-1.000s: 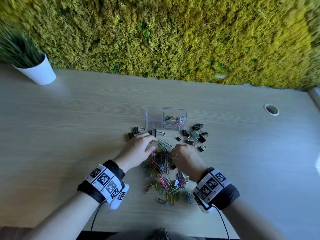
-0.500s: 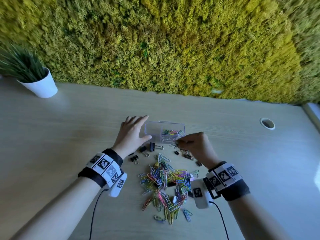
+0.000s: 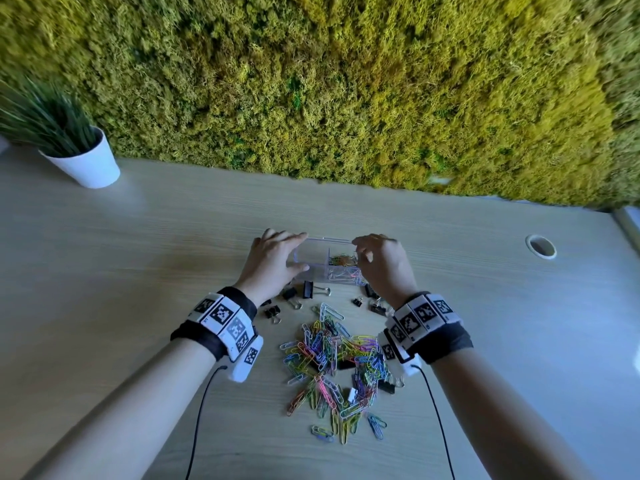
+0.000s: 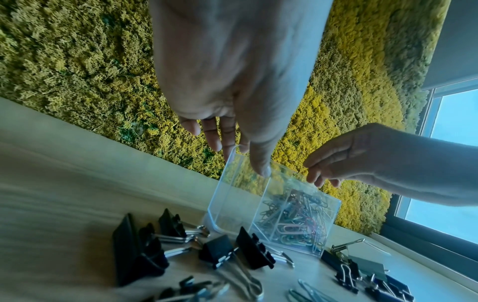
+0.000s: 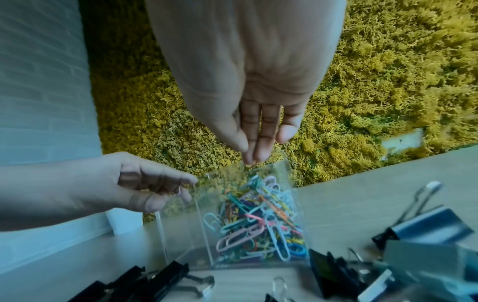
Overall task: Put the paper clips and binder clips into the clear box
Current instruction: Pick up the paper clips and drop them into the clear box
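Observation:
The clear box [image 3: 311,258] stands on the table beyond a pile of coloured paper clips [image 3: 332,355]. Its right compartment holds paper clips [image 5: 258,214]; the left one looks bare. My left hand [image 3: 300,251] grips the box's left end, thumb on the near wall and fingers over the far rim. My right hand [image 3: 360,251] hovers over the right compartment with its fingers straight, pointing down [image 5: 258,151]; nothing shows between them. Black binder clips [image 3: 294,296] lie in front of the box on the left, and others [image 3: 375,306] on the right by my right wrist.
A white pot with a green plant [image 3: 86,161] stands at the far left. A moss wall [image 3: 311,81] closes the table's far edge. A cable hole [image 3: 541,246] is at the right. Wrist cables trail from both arms towards me.
My right hand has moved from the box's near side to above its right compartment, fingers now straight. My left hand has closed round the box's left end.

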The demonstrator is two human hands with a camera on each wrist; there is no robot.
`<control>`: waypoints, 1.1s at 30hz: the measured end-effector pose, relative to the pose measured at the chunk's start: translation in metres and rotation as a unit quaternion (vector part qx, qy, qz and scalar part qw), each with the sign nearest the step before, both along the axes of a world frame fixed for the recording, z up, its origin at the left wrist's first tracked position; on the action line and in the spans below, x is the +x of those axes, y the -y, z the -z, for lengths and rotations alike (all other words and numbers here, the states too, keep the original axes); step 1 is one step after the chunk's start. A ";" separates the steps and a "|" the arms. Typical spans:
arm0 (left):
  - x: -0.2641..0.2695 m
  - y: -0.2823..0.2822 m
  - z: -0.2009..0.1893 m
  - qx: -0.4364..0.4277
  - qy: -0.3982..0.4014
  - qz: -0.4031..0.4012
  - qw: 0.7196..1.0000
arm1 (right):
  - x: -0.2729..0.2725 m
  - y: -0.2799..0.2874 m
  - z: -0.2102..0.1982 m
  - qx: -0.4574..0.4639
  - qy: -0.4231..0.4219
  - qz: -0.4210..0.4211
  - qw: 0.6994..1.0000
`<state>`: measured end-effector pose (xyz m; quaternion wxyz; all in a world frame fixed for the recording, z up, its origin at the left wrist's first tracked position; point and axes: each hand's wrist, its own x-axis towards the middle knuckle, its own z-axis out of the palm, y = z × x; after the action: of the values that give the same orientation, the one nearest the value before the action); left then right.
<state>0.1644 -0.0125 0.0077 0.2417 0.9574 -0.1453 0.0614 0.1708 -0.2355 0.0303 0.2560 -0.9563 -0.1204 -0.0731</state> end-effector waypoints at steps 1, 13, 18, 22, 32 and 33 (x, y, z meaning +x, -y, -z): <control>0.000 0.000 0.000 -0.006 -0.001 -0.001 1.000 | -0.003 0.002 0.002 0.008 0.018 -0.017 1.000; 0.002 -0.002 0.003 -0.025 0.000 0.007 1.000 | -0.017 0.009 0.007 -0.049 0.039 0.002 0.998; 0.001 -0.002 0.003 -0.030 -0.001 0.010 0.999 | -0.021 0.000 0.014 -0.095 -0.042 -0.035 0.994; 0.001 -0.001 0.002 -0.026 -0.006 0.009 1.000 | -0.020 -0.004 0.004 -0.054 -0.008 -0.032 0.998; -0.007 -0.001 -0.005 0.002 0.002 0.006 1.000 | -0.034 0.005 0.006 -0.017 0.057 -0.059 0.997; -0.011 -0.001 -0.006 0.003 0.016 0.004 1.000 | -0.040 0.005 0.008 0.012 0.055 -0.073 0.996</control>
<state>0.1531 -0.0115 0.0134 0.2370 0.9564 -0.1534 0.0751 0.1310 -0.2405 0.0223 0.2652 -0.9363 -0.2032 -0.1079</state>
